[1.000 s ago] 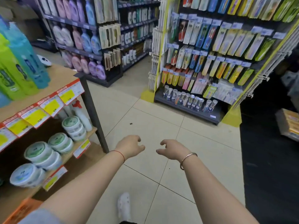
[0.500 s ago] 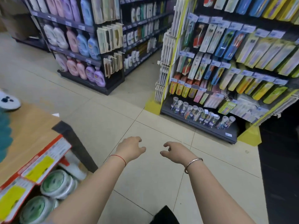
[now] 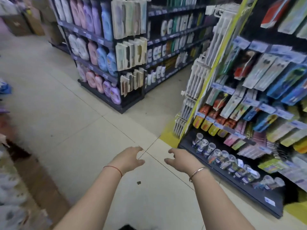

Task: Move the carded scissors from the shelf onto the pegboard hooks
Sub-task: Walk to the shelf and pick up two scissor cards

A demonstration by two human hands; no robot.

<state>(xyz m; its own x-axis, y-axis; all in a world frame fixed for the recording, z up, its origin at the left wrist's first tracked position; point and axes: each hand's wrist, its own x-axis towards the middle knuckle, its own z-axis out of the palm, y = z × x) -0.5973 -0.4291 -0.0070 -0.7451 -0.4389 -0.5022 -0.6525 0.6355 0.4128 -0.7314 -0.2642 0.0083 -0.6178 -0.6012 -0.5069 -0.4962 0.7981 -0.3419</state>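
Note:
My left hand [image 3: 128,159] and my right hand [image 3: 181,161] are stretched out low over the tiled floor, side by side and a little apart. Both hold nothing and their fingers are loosely curled and spread. A red string circles the left wrist and a metal bangle the right. To the right stands a pegboard rack [image 3: 259,90] hung with many carded packs in blue, green, orange and yellow. The picture is blurred, and I cannot pick out carded scissors among them.
A dark shelving unit [image 3: 106,52] with pastel bottles and hanging combs stands ahead across the aisle. Small clear jars [image 3: 221,158] line the pegboard rack's bottom shelf. A wooden shelf edge [image 3: 38,176] with blurred goods is at the left. Tiled floor [image 3: 74,123] lies between.
The view has swung left and moved forward: the pegboard rack is nearer on the right and the wooden shelf has slid to the left edge. Both hands stay empty in front.

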